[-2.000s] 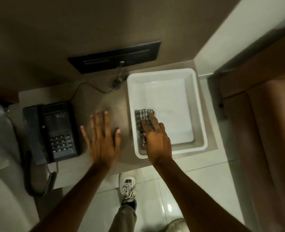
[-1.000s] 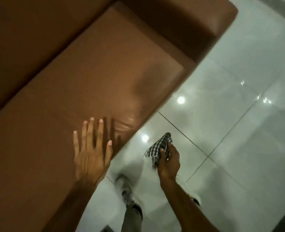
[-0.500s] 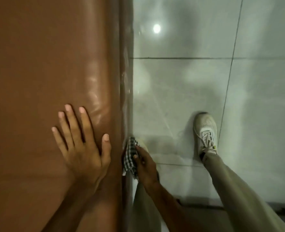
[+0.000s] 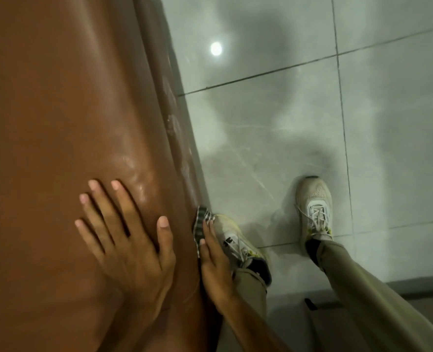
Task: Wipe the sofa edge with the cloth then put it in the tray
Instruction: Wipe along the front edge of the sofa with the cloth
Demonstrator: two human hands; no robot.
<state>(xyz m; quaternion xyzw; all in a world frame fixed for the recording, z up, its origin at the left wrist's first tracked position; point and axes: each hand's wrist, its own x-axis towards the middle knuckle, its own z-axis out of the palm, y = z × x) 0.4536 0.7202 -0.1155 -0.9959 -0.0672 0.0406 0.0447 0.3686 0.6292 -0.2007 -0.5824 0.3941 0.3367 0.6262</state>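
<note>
Pressing cloth (image 4: pixel 200 226) under right-hand fingers (image 4: pixel 208 233), against sofa edge (image 4: pixel 182 153)

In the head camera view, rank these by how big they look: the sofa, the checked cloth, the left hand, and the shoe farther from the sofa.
1. sofa, fills the left side.
2. left hand, flat on the sofa; nearness enlarges it.
3. shoe.
4. checked cloth, mostly hidden under the right hand.

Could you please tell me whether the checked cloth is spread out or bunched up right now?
Bunched: the right hand presses the cloth against the sofa edge, only a crumpled corner showing.
</note>
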